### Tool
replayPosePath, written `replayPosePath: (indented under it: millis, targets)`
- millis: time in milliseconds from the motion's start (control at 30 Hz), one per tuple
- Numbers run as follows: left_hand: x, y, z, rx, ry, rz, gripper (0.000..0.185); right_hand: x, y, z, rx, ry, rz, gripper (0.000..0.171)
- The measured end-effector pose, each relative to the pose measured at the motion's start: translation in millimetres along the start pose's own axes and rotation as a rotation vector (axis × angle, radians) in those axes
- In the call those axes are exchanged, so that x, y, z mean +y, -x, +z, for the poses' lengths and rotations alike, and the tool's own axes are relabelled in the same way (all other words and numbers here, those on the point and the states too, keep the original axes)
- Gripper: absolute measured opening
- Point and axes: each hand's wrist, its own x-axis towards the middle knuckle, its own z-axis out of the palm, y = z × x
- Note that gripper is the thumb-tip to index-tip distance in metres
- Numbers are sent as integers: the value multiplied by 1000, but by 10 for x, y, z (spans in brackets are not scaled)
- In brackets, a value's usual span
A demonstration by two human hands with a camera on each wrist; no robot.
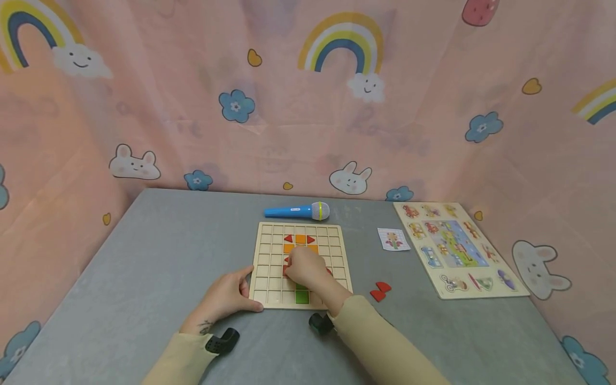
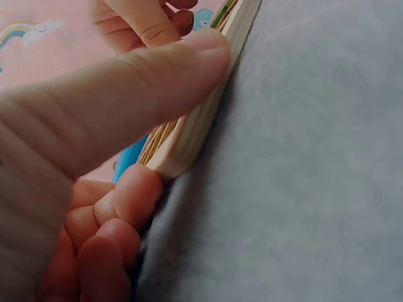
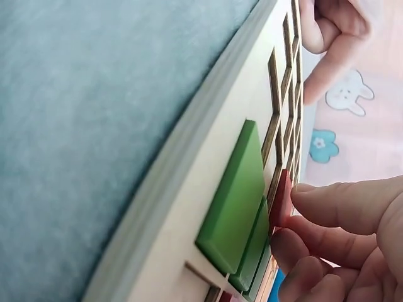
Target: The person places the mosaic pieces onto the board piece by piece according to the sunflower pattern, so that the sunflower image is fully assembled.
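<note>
A wooden grid board [image 1: 262,260] lies in front of me with red, orange and green tiles in its cells. My left hand [image 1: 223,295] holds its near left corner, thumb along the near edge and fingers at the left side. Over the board's middle, my right hand [image 1: 308,267] covers several cells in the head view. In the right wrist view, its thumb and finger pinch a red tile [image 3: 281,201], which stands tilted at a cell. Close by, a green square tile [image 3: 234,204] sits nearest the front edge, with more green behind it.
Red pieces [image 1: 380,289] lie loose on the grey table right of the board. Beyond them are a small picture card [image 1: 392,239] and a large wooden picture puzzle [image 1: 441,289]. A blue toy microphone [image 1: 291,212] lies behind the grid board. A pink patterned curtain hangs at the back.
</note>
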Motion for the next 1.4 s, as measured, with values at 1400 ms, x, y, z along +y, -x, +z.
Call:
replayPosePath:
  millis: [1400]
  targets:
    - [10, 12, 8, -11, 26, -3, 98, 1724, 782, -506, 33, 23, 172, 11]
